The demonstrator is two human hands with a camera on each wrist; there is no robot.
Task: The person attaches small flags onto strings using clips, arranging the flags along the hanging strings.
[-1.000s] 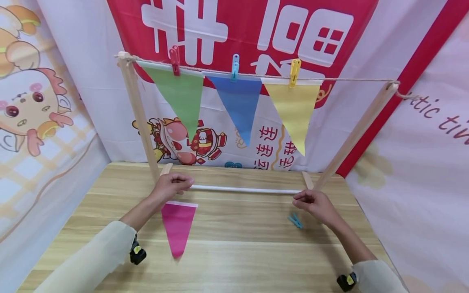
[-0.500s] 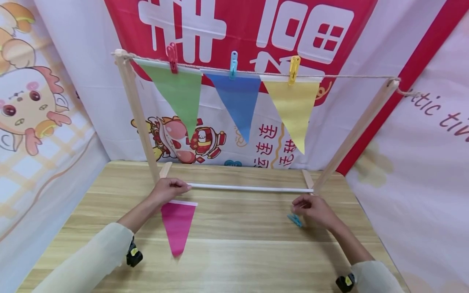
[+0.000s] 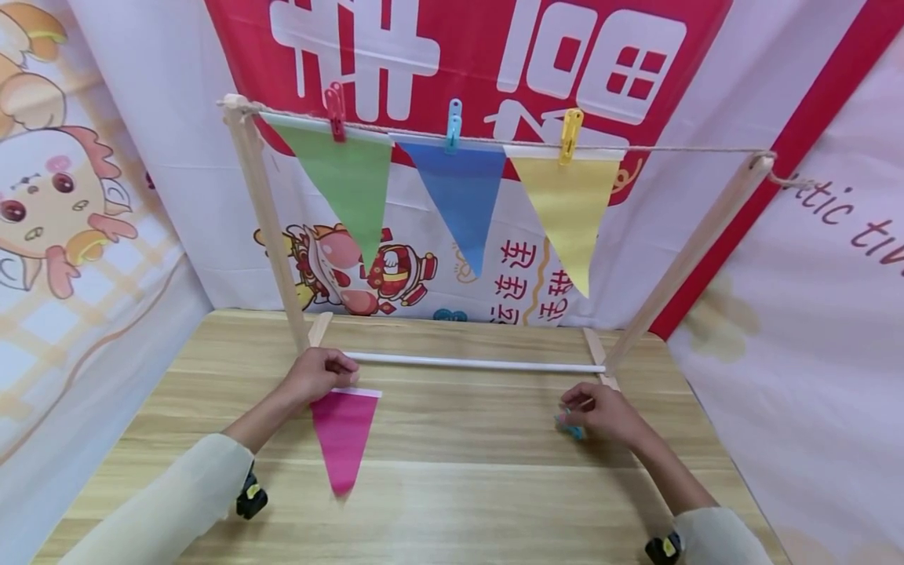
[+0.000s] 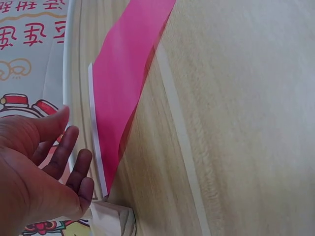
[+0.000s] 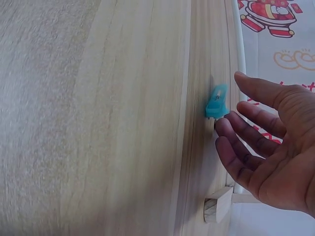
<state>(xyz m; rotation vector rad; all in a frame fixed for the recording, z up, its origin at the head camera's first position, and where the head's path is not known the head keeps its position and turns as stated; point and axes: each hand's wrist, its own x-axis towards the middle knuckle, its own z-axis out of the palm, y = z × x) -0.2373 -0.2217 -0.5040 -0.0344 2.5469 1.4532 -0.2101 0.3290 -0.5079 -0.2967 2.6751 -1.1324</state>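
Note:
A pink triangular pennant (image 3: 344, 441) with a white top strip lies on the table. My left hand (image 3: 318, 375) hovers at the strip's upper left, fingers loosely bent; the left wrist view shows nothing between them. A light-blue clothespin (image 5: 216, 102) rests on the tabletop by my right hand (image 3: 599, 411). In the right wrist view that hand's fingers and thumb are spread beside the clothespin, fingertips close to it. Overhead, a string (image 3: 695, 148) carries green (image 3: 353, 184), blue (image 3: 459, 188) and yellow (image 3: 569, 200) pennants, clipped with red (image 3: 335, 112), light-blue (image 3: 453, 125) and yellow (image 3: 571, 136) clothespins.
Two upright wooden posts, left (image 3: 264, 220) and right (image 3: 688, 259), hold the string's ends. A white rod (image 3: 466, 362) spans low between their wooden feet. Printed cloth (image 3: 184, 157) hangs behind and beside the wooden table (image 3: 452, 502).
My left hand has drawn left off the white rod's end toward the pink pennant. My right hand has left the rod's right end and come down to the light-blue clothespin.

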